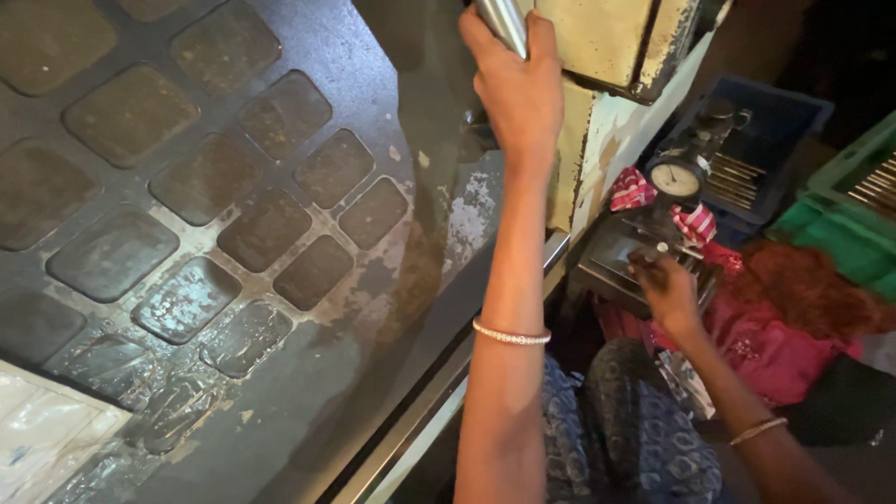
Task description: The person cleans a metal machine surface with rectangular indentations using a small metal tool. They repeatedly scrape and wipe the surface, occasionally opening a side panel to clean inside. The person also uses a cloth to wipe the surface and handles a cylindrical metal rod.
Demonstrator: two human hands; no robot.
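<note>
At twelve o'clock the left hand grips a polished steel lever handle for leverage; at three o'clock the right hand closes on something small and unclear near the white round dial gauge.

**Your arms, one up and one down**

Your left hand is raised high, the arm stretched almost straight, fingers wrapped shut around what it grips, the back of the hand facing you. A thin bracelet circles that forearm. Your right hand sits low by your lap, fingers curled downward, elbow bent, with a bangle on its wrist.
</note>
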